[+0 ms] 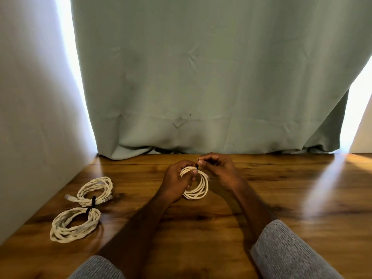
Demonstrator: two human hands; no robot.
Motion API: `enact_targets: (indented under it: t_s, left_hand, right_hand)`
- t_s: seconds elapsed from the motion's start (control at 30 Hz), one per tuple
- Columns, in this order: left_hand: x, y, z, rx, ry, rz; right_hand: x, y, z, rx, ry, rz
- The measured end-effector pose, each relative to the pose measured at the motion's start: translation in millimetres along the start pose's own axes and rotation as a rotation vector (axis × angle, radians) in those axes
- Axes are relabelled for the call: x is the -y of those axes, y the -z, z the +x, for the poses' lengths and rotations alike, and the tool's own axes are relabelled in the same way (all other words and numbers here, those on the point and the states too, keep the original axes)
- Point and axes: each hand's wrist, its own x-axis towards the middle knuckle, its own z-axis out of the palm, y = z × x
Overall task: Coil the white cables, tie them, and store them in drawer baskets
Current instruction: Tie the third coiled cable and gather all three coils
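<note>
Grey sleeves [289,252] frame the near edge of the desk [221,228] as a small white cable coil [198,187], light and springy by its look, is gripped at mid-desk by the left hand [177,182]. A black tie [197,165] is pinched at its top by the right hand [217,168], and the coil is judged best held beside it. Two tied coils [84,208] are seen near the left edge.

A smooth white cable wound into a small round coil [196,184] is held upright above the brown wooden desk [281,198], with a thin black tie [197,167] wrapped at its top. Two thicker twisted white cable coils, the farther one [95,191] and the nearer one [74,225], are laid flat, just beside each other at the desk's left, each bound by a black tie.
</note>
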Motion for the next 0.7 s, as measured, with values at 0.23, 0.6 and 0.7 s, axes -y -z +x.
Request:
enact_targets:
  t_s: [0.23, 0.6, 0.7]
  left_hand:
    - [1.9, 2.8, 2.9, 0.028, 0.022, -0.013]
    - [4.3, 4.7, 3.0, 0.057, 0.026, 0.010]
    - [5.4, 4.7, 4.1, 0.043, 0.053, 0.003]
  right_hand:
    - [4.7, 14.0, 6.2, 0.167, 0.114, -0.355]
    - [6.2, 23.3, 12.8, 0.300, 0.264, -0.834]
    - [8.0, 22.6, 11.5, 0.307, 0.308, -0.906]
